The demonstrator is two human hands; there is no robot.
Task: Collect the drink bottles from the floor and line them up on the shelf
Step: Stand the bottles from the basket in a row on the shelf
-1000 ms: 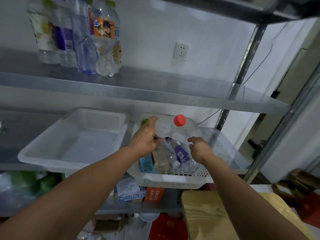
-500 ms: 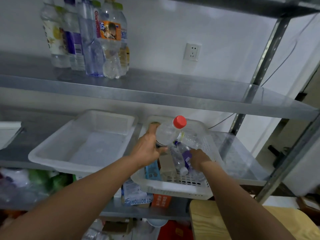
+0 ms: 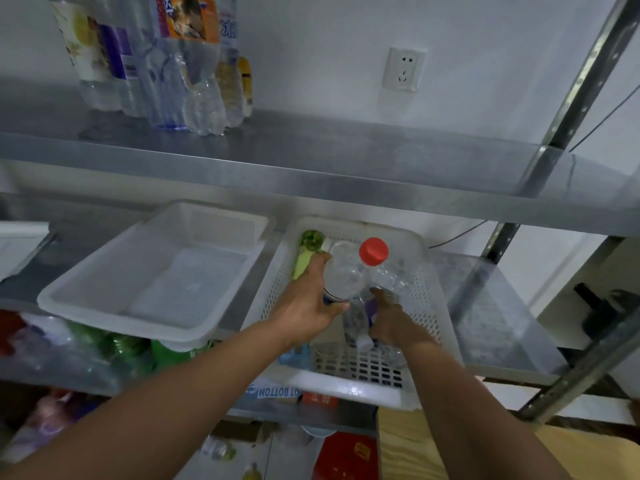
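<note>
Left hand (image 3: 306,308) wraps red-capped clear bottle (image 3: 346,277) over the perforated basket (image 3: 427,271), right hand (image 3: 389,318) just beside it curls round purple-label bottle (image 3: 371,307) down inside; thin crumpled plastic may slip or snag neighbours on lift-out.

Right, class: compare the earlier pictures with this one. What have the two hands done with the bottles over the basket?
The left hand has tilted the red-capped bottle more upright, same grip. The right hand has sunk slightly deeper into the basket, curled round the purple-labelled bottle as before. Shelf bottles and white tray stayed put.
</note>
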